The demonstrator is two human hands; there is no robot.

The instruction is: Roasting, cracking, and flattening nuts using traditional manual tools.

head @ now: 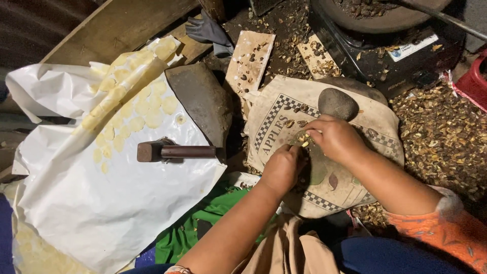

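Both hands meet over printed cloth sack (284, 109), centre-right. Left hand (280, 170) fisted, contents hidden; right hand (335, 138) pinching small nut kernel (305, 144) w/ fingertips. Round stone (338, 103) just beyond. Risk: kernel slips into shell litter (441, 137).

Dim light falls on a dirt floor (284, 50) littered with broken shells (441, 137). Left of the shells lies a white plastic sheet (111, 203); above the sheet, wooden planks (116, 25) slant. A black appliance (385, 56) stands just above the shells, a red container (474, 81) at their right.
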